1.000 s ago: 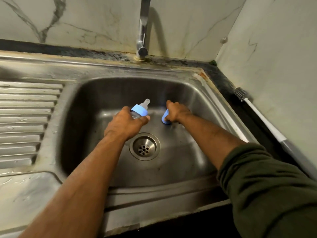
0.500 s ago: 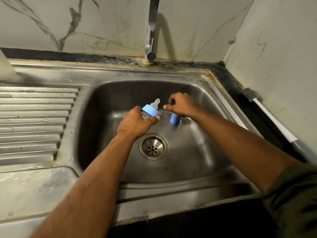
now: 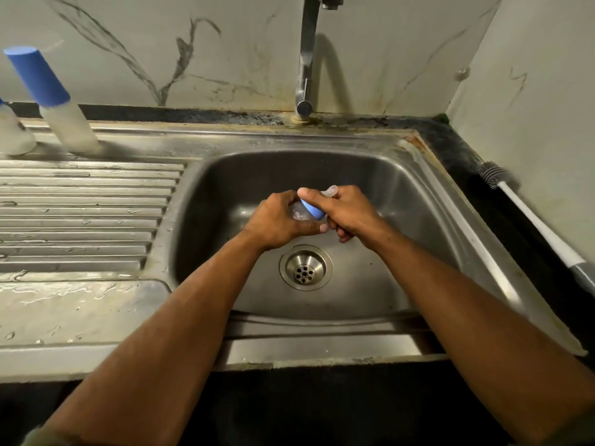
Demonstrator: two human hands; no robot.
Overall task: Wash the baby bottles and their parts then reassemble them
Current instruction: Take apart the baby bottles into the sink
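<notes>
While both hands meet above the steel sink [image 3: 418, 201], whose wet basin shows only its drain [image 3: 305, 268], the left hand [image 3: 277, 222] curls round the clear baby bottle [image 3: 297, 213] and the right hand [image 3: 346, 214] grips the blue collar [image 3: 313, 210], the pale teat [image 3: 331, 190] poking out beyond its fingers. Back on the drainboard [image 3: 83, 214], a blue-capped bottle [image 3: 51, 98] stands tilted beside another, and a bottle brush [image 3: 534, 217] lies along the right-hand counter
</notes>
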